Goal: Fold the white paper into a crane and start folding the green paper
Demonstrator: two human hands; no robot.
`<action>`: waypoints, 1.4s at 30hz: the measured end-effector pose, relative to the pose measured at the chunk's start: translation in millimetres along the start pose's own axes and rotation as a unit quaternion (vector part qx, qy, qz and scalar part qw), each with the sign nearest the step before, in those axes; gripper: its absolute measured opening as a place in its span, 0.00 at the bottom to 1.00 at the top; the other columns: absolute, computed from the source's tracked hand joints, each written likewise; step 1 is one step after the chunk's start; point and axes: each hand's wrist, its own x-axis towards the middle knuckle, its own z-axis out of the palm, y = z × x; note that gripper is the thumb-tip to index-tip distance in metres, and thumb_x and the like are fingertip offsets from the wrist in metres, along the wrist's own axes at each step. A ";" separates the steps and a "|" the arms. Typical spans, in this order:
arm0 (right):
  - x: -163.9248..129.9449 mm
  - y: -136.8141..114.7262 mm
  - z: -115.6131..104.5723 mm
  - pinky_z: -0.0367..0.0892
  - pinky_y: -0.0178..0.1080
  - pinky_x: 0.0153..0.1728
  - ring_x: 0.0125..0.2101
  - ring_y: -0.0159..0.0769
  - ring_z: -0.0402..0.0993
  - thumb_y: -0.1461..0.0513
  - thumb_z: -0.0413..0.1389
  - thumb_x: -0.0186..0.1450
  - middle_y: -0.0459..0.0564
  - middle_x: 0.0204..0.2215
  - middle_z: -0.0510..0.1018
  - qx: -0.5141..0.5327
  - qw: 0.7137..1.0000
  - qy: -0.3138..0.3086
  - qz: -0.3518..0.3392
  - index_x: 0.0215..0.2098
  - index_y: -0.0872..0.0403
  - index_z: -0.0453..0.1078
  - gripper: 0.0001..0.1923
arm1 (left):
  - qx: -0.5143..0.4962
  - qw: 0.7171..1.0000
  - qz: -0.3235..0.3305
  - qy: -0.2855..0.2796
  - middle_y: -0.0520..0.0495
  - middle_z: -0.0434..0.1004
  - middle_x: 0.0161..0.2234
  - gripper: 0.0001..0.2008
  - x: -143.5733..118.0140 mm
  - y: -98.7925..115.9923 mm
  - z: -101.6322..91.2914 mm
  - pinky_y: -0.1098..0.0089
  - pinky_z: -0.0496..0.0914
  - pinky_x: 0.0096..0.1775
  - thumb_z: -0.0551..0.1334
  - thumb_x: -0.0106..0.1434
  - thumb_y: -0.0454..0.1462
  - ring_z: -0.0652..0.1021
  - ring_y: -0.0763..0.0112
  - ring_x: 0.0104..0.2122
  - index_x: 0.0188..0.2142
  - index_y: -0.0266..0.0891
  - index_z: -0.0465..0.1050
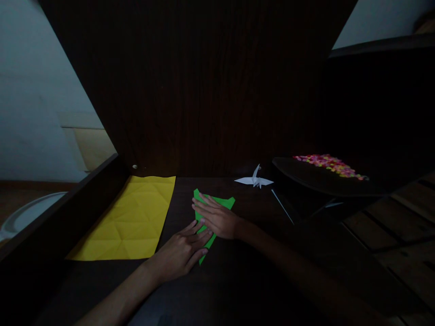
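A folded piece of green paper (222,202) lies on the dark wooden surface, its lower end narrowing to a point. Across its upper part my right hand (220,219) rests flat with fingers stretched out to the left. My left hand (181,251) presses on the lower part, fingers extended and slightly apart, its tips close under the right hand. Much of the paper's middle is hidden beneath both hands. A white origami crane (254,181) stands behind and to the right of the green paper.
A creased yellow sheet (136,222) lies at the left, beside a raised dark side board (61,203). At the right, a dark tray-like piece (306,176) bears many small pink, red and yellow pieces (329,164). A tall dark wooden panel (204,90) rises behind.
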 end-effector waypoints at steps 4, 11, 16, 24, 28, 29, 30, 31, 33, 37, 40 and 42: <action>6.4 -4.6 9.8 0.45 0.49 0.66 0.68 0.37 0.36 0.59 0.40 0.74 0.55 0.68 0.50 0.073 0.997 -0.017 -0.026 0.68 0.59 0.46 0.26 | -0.010 1.000 0.019 -0.010 0.45 0.69 0.59 0.23 -0.3 1.7 -1.7 0.53 0.56 0.64 0.51 0.72 0.36 0.69 0.62 0.59 0.65 0.45 0.55; 5.6 -6.6 9.6 0.38 0.48 0.67 0.68 0.36 0.39 0.57 0.38 0.75 0.53 0.67 0.53 0.105 0.992 -0.063 -0.008 0.66 0.58 0.53 0.24 | 0.040 0.998 -0.001 -0.054 0.45 0.66 0.62 0.23 -7.9 2.1 -2.8 0.52 0.50 0.64 0.50 0.72 0.39 0.64 0.60 0.62 0.65 0.45 0.54; 6.7 -5.2 5.6 0.39 0.48 0.66 0.67 0.35 0.41 0.56 0.38 0.75 0.51 0.66 0.55 0.151 0.986 -0.066 0.008 0.66 0.55 0.54 0.24 | 0.028 0.998 0.002 -0.057 0.45 0.61 0.64 0.25 -9.5 -1.0 -2.3 0.52 0.43 0.65 0.50 0.72 0.40 0.60 0.62 0.64 0.67 0.45 0.50; 1.8 5.4 7.1 0.42 0.45 0.66 0.66 0.32 0.47 0.59 0.41 0.75 0.52 0.64 0.61 0.167 0.985 -0.045 -0.005 0.63 0.56 0.59 0.21 | 0.002 0.998 0.038 -0.059 0.46 0.57 0.65 0.26 -8.7 -5.7 -11.3 0.53 0.46 0.65 0.53 0.71 0.37 0.59 0.62 0.64 0.66 0.47 0.51; -5.6 8.3 0.5 0.45 0.45 0.65 0.66 0.34 0.49 0.60 0.44 0.74 0.53 0.63 0.63 0.150 0.987 -0.053 -0.002 0.63 0.56 0.60 0.21 | -0.001 0.997 0.051 -0.053 0.46 0.59 0.65 0.25 -11.2 -10.0 -17.9 0.54 0.50 0.65 0.54 0.70 0.37 0.61 0.60 0.64 0.65 0.46 0.56; -7.9 8.9 -1.7 0.46 0.45 0.65 0.66 0.35 0.49 0.59 0.47 0.73 0.53 0.63 0.62 0.142 0.988 -0.058 0.001 0.63 0.55 0.60 0.21 | 0.003 0.997 0.048 -0.054 0.46 0.60 0.64 0.24 -11.8 -11.1 -19.6 0.53 0.51 0.65 0.54 0.70 0.37 0.61 0.59 0.63 0.65 0.46 0.57; -10.3 9.6 -3.9 0.46 0.45 0.65 0.66 0.36 0.49 0.57 0.49 0.72 0.53 0.63 0.62 0.135 0.989 -0.063 0.003 0.62 0.54 0.61 0.22 | 0.006 0.997 0.043 -0.060 0.46 0.61 0.64 0.24 -12.3 -11.9 -21.3 0.52 0.52 0.64 0.54 0.70 0.37 0.61 0.58 0.64 0.64 0.46 0.57; -12.6 10.3 -5.9 0.47 0.45 0.65 0.66 0.37 0.49 0.56 0.51 0.71 0.52 0.64 0.61 0.128 0.990 -0.066 0.005 0.62 0.52 0.61 0.23 | 0.009 0.997 0.036 -0.066 0.46 0.62 0.63 0.24 -12.7 -12.5 -22.8 0.51 0.52 0.64 0.55 0.69 0.37 0.60 0.57 0.64 0.64 0.46 0.58; -16.9 11.7 -8.8 0.46 0.46 0.65 0.66 0.38 0.50 0.55 0.53 0.70 0.51 0.64 0.61 0.118 0.991 -0.069 0.011 0.62 0.50 0.62 0.23 | 0.010 0.996 0.027 -0.080 0.46 0.62 0.63 0.25 -13.0 -12.7 -25.2 0.49 0.53 0.64 0.56 0.69 0.37 0.58 0.56 0.65 0.65 0.46 0.57; -21.1 13.0 -12.5 0.44 0.51 0.64 0.65 0.40 0.51 0.54 0.54 0.69 0.49 0.64 0.60 0.080 0.993 -0.083 0.024 0.60 0.47 0.63 0.22 | 0.002 0.997 0.019 -0.078 0.49 0.59 0.65 0.27 -13.7 -11.2 -25.4 0.45 0.51 0.63 0.58 0.67 0.36 0.50 0.53 0.67 0.65 0.50 0.56; -19.5 10.4 -15.9 0.44 0.51 0.64 0.65 0.42 0.53 0.55 0.55 0.68 0.52 0.64 0.61 0.041 0.995 -0.094 0.011 0.59 0.49 0.65 0.22 | -0.018 0.997 -0.013 -0.075 0.48 0.57 0.65 0.31 -15.1 -10.2 -22.8 0.44 0.53 0.62 0.59 0.66 0.36 0.48 0.52 0.67 0.66 0.50 0.52; -16.8 7.4 -18.5 0.46 0.51 0.63 0.64 0.42 0.53 0.57 0.56 0.68 0.54 0.64 0.61 0.019 0.994 -0.104 -0.004 0.59 0.52 0.65 0.23 | -0.035 0.995 -0.051 -0.072 0.46 0.55 0.66 0.34 -16.3 -9.4 -21.1 0.44 0.56 0.61 0.60 0.65 0.37 0.50 0.52 0.66 0.67 0.48 0.48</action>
